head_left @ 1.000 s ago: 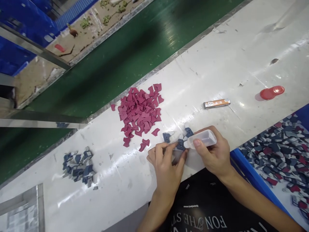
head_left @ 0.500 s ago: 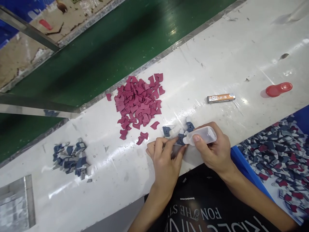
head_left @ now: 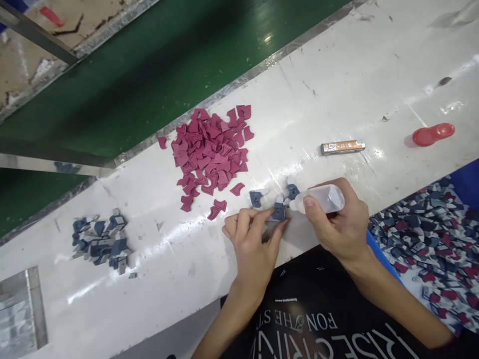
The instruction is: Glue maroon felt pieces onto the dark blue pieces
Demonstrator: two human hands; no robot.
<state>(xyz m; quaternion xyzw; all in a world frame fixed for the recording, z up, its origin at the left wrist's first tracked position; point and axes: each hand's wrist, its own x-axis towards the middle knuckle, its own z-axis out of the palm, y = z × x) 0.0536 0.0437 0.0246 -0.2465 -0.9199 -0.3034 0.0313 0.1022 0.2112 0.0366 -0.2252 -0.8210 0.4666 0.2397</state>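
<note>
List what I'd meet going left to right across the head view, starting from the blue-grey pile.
Pile of blue-grey parts, pile of maroon pieces, blue-grey part held by the left hand, translucent bottle in the right hand, red object.

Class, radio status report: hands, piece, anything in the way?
Left hand holding blue piece. Right hand gripping bottle, nozzle near piece. Two similar pieces close by; no obstruction visible.
</note>
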